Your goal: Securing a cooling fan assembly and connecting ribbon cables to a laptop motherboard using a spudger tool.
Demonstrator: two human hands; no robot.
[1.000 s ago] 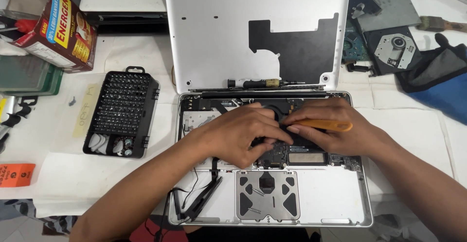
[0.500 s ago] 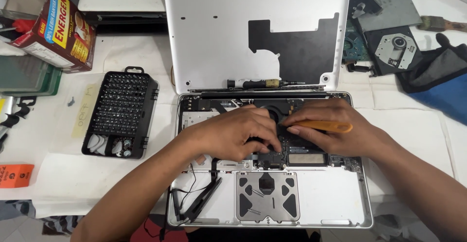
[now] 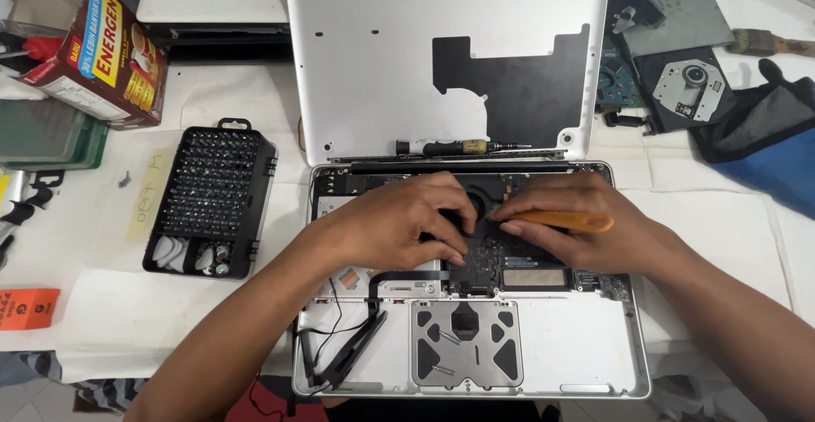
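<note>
Nothing much has shifted since a moment ago: your left hand (image 3: 399, 227) stays on the open laptop (image 3: 543, 371), fingers curled down onto the circuit board (image 3: 488, 261), gripping nothing visible. Your right hand (image 3: 577, 231) pinches an orange pry tool (image 3: 564, 220) just beside it.
</note>
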